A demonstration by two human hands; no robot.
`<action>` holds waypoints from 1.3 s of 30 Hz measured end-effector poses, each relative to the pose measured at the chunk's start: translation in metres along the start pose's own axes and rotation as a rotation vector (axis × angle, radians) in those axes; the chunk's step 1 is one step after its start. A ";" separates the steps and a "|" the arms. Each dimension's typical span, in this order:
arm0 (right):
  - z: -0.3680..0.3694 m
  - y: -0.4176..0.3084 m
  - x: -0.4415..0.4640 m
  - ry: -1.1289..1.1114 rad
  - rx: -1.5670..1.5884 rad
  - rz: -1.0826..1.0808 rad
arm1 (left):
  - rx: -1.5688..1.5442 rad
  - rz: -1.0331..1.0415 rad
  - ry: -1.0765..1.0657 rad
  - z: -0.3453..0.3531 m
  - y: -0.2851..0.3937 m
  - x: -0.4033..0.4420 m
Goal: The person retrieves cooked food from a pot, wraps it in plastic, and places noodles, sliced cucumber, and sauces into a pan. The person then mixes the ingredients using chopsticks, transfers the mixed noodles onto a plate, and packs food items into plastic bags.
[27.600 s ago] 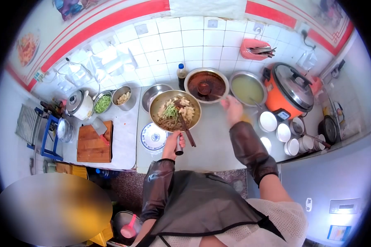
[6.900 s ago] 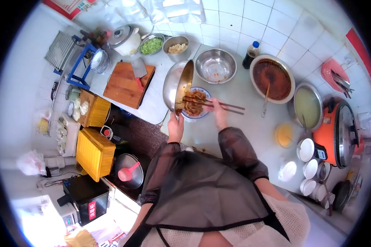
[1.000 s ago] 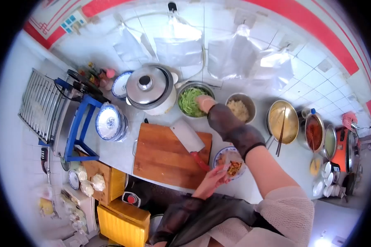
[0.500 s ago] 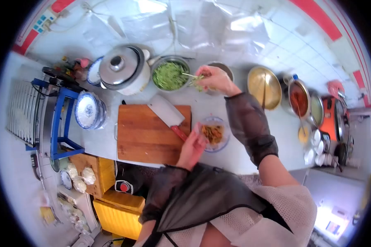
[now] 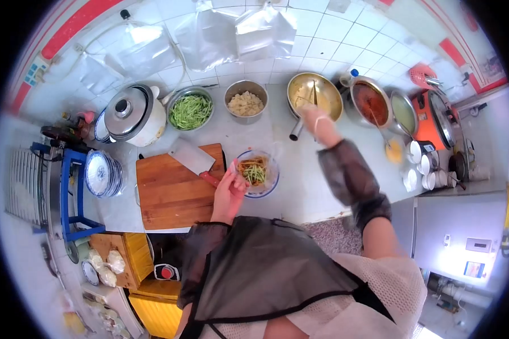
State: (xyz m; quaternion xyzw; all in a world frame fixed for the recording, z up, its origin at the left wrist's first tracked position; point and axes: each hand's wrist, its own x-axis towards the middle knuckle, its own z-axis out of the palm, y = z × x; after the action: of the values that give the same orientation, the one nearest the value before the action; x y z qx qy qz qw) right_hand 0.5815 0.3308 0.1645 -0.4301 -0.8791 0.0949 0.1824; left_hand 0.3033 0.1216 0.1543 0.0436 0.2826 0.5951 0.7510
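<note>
My left hand (image 5: 230, 189) is closed at the left rim of a blue-and-white bowl (image 5: 258, 193), which looks lined with clear plastic. Inside the bowl, green shreds (image 5: 255, 171) lie on top of brownish-orange food. My right hand (image 5: 322, 129) is stretched over the front of a gold-coloured pan (image 5: 331, 101). Motion smears its fingers, and a thin pale streak shows beside them over the pan. A dark stick-like utensil (image 5: 315, 93) stands in this pan. Left of my left hand, a cleaver (image 5: 192, 157) with a red handle rests on a wooden cutting board (image 5: 178, 192).
Along the wall stand a lidded pot (image 5: 131, 116), a bowl of green shreds (image 5: 190, 112), a pot of pale crumbly food (image 5: 246, 104) and a pan of red sauce (image 5: 370, 104). Stacked bowls (image 5: 103, 173) sit at the left, white cups (image 5: 427, 164) at the right.
My right hand has moved right, from above the pots to the gold pan. Green shreds now lie in the bowl. My left hand stays at its rim. The view has shifted right.
</note>
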 end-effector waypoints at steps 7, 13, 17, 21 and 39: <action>0.016 0.087 0.032 -0.406 -0.057 0.523 | -0.011 0.022 0.037 -0.005 -0.008 -0.012; -0.092 -0.048 -0.015 0.179 1.097 0.192 | -0.030 0.037 0.040 -0.002 -0.011 -0.006; -0.025 -0.103 -0.074 -0.130 0.904 0.011 | -0.020 0.027 0.028 -0.004 -0.013 -0.004; 0.013 -0.103 -0.096 -0.005 0.645 0.134 | -0.025 0.022 0.017 -0.004 -0.007 -0.008; 0.082 -0.101 -0.148 0.359 1.526 0.870 | -0.061 -0.061 -0.056 -0.017 -0.017 -0.005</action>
State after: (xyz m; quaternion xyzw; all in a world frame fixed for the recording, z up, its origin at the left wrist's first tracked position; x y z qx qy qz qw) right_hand 0.5594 0.1509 0.0869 -0.4953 -0.2943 0.6454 0.5015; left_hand 0.3097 0.1071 0.1355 0.0288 0.2445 0.5788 0.7774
